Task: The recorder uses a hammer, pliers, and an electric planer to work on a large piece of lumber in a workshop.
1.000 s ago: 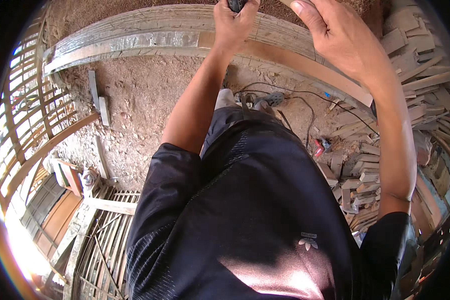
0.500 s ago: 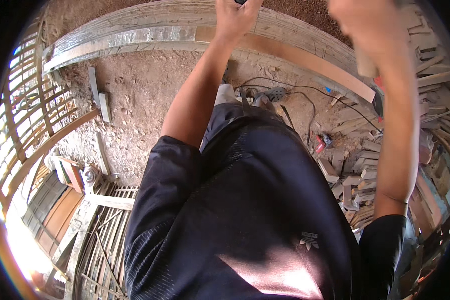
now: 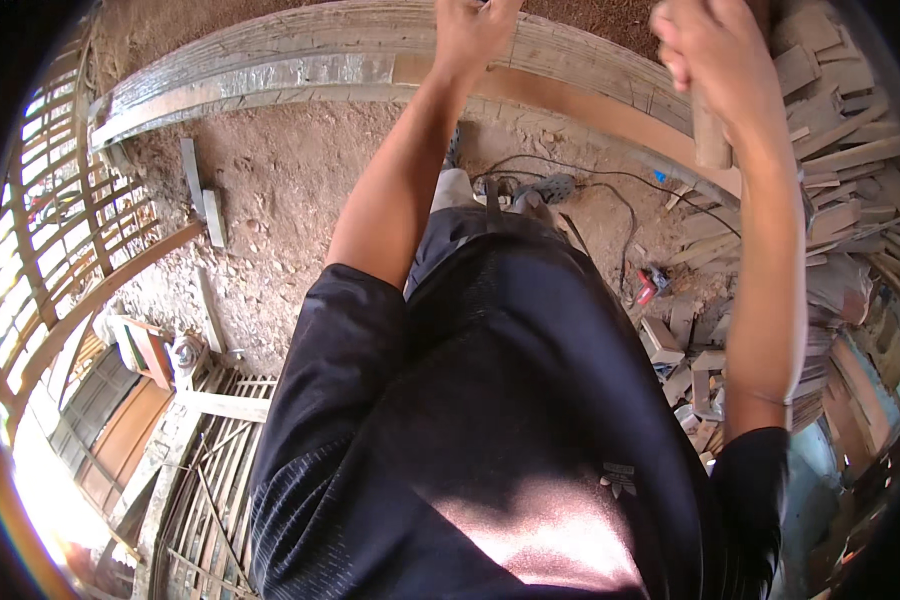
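Note:
My left hand (image 3: 473, 35) is closed at the top edge, over the long wooden beam (image 3: 300, 40). A small dark bit shows at its fingers, but the rest of what it grips is cut off by the frame. To the right, my right hand (image 3: 715, 50) is wrapped round a thick wooden handle (image 3: 710, 138), whose butt end sticks out below the fist. The tool's other end cannot be seen. Along the near side of the beam runs a brown board (image 3: 590, 110).
Offcuts (image 3: 845, 150) lie piled on the right. A red tool (image 3: 652, 287) and a dark cord (image 3: 625, 205) lie on the chip-strewn ground. Slatted lattice (image 3: 80, 200) stands at left, with a slatted wooden rack (image 3: 215, 490) at lower left. Grey strips (image 3: 202, 195) lie nearby.
My right hand and the wooden handle have shifted left, and the hand is less blurred. My left hand stays in nearly the same place, still closed.

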{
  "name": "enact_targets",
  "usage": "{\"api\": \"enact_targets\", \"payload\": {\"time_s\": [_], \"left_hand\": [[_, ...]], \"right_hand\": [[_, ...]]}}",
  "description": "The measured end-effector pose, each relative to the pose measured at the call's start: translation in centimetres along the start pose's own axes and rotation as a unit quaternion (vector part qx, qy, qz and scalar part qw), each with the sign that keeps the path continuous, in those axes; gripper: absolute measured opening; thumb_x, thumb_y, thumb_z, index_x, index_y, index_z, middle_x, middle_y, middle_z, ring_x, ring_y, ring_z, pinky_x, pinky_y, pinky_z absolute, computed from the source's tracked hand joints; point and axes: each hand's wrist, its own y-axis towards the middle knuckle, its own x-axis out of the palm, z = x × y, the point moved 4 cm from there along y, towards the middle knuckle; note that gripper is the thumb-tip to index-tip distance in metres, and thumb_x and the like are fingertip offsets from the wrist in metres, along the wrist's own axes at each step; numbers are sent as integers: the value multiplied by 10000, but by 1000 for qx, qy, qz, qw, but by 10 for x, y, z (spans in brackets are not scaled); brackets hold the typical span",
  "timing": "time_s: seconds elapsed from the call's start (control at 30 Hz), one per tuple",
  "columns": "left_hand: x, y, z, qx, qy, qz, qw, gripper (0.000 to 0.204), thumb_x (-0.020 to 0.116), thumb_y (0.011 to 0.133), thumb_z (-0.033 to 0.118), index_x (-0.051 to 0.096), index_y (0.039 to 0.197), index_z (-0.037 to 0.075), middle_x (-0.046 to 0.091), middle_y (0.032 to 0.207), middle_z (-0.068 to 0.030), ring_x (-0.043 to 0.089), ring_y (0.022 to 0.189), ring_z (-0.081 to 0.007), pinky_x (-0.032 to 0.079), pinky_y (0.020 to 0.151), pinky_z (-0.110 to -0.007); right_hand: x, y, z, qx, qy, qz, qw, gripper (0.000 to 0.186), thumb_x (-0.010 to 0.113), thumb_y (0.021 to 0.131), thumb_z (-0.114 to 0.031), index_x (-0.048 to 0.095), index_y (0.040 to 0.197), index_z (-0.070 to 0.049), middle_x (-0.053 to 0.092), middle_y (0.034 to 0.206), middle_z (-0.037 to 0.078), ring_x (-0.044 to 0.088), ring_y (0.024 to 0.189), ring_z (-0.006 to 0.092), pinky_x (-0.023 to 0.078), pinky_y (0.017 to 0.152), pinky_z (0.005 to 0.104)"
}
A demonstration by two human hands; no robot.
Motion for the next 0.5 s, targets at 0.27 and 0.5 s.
{"api": "enact_targets", "payload": {"time_s": [0.27,0.5], "left_hand": [[11,6,8,-91,16,-46,995,310,668,885,277,518,803,19,493,658,-31,465,635,-154,407,574,-373],[15,20,-14,-37,66,-7,997,329,667,849,280,543,772,-15,525,624,-92,496,602,-179,435,578,-407]], "right_hand": [[57,13,186,56,-29,106,992,509,402,1070,-437,692,1047,-19,729,861,137,683,815,260,499,813,430],[98,-1,209,25,11,207,978,400,406,1077,-329,594,1035,21,768,1009,168,680,874,398,496,830,485]]}}
